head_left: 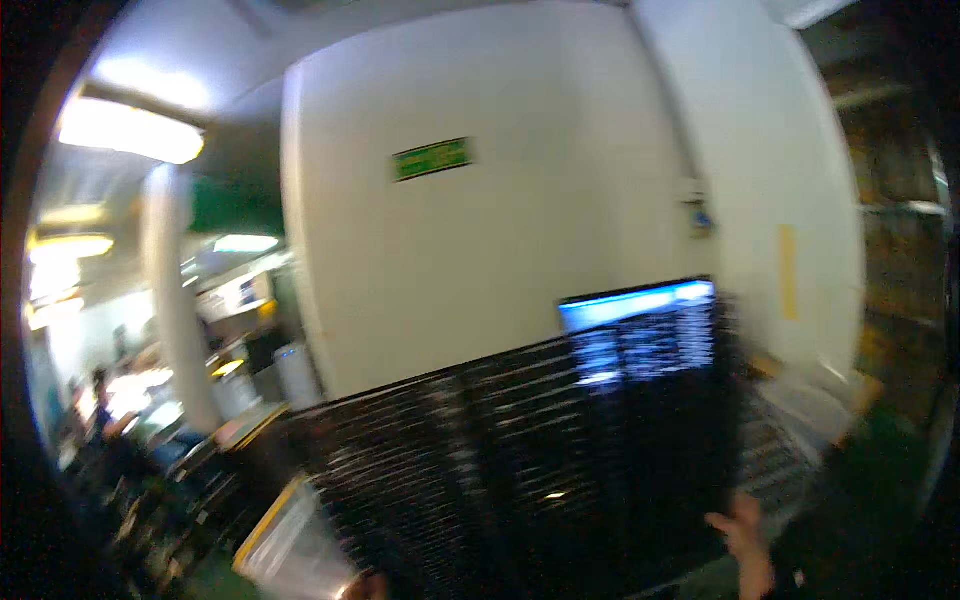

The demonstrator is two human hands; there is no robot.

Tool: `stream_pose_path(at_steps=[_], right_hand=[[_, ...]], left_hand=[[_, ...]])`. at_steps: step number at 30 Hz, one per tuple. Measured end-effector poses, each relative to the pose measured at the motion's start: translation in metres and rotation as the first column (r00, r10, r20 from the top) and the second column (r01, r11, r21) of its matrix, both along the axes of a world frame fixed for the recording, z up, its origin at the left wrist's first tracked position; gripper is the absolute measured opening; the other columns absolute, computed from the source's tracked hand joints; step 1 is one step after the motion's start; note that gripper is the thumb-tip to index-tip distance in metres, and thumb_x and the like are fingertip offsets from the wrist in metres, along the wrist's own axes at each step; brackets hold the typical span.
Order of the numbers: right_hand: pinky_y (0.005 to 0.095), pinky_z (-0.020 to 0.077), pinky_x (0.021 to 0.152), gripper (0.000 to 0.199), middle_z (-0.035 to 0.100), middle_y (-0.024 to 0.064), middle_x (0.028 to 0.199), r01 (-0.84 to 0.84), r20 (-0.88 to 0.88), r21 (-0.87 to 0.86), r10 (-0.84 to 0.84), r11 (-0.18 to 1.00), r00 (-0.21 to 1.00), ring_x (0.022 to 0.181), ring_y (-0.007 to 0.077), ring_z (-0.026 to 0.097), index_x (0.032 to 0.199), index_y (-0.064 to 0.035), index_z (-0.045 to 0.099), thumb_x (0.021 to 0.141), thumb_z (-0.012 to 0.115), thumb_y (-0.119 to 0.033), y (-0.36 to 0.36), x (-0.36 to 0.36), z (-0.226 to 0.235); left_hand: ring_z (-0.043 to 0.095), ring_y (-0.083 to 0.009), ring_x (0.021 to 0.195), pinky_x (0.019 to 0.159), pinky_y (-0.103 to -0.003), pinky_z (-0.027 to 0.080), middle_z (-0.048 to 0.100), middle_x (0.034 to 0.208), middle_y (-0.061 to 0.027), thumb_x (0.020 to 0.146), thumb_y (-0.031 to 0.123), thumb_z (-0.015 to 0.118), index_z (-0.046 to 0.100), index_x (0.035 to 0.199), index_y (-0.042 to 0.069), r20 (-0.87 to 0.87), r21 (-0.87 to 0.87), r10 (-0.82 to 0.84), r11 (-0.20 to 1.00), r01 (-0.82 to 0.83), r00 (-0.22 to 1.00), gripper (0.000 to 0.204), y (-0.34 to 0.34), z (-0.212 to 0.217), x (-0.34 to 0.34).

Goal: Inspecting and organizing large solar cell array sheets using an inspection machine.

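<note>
Dark ridged rack, blurred; between left hand and right hand

Lamp upper L blown out, glare on ceiling. Screen glows blue-white, its lines smeared. Wall evenly lit; panel below v. dark, detail mostly lost, w/ pale streaks. Motion blur thruout: sign & hands soft. Fisheye bends edges, corners black, far L bkgd blurry.
</note>
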State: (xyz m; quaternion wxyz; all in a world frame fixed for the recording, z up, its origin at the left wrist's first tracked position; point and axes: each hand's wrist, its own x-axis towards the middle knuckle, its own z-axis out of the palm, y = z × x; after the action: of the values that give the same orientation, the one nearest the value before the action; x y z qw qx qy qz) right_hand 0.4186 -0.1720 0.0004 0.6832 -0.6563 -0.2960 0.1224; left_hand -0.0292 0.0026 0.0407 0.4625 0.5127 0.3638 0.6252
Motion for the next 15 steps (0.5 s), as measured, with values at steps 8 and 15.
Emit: stream_pose_path(at_steps=[8, 15], right_hand=[[0.0251, 0.0435, 0.071, 0.025, 0.06, -0.0002, 0.084, -0.201, 0.025, 0.321, 0.204, 0.926, 0.979, 0.078, 0.0092, 0.054, 0.086, -0.0005, 0.063, 0.067, 0.077, -0.005, 0.004, 0.007, -0.004], [0.0234, 0.0426, 0.062, 0.023, 0.061, -0.0012, 0.079, -0.122, 0.101, 0.223, 0.101, 0.967, 0.99, 0.069, 0.0071, 0.053, 0.085, -0.0021, 0.065, 0.067, 0.077, -0.006, 0.003, 0.014, -0.009]], left_hand=[[0.047, -0.0121, 0.077, 0.07, -0.026, 0.041, 0.056, 0.088, -0.0042, 0.089, 0.015, 0.055, 0.057, 0.098, -0.005, -0.126, 0.158, 0.155, 0.978, -0.134, 0.98, 0.022, 0.016, -0.003, -0.001], [0.047, -0.0132, 0.081, 0.073, -0.026, 0.041, 0.056, 0.094, -0.0058, 0.089, 0.015, 0.055, 0.056, 0.101, -0.005, -0.002, 0.177, 0.131, 0.976, -0.128, 0.991, 0.023, 0.009, 0.006, 0.005]])
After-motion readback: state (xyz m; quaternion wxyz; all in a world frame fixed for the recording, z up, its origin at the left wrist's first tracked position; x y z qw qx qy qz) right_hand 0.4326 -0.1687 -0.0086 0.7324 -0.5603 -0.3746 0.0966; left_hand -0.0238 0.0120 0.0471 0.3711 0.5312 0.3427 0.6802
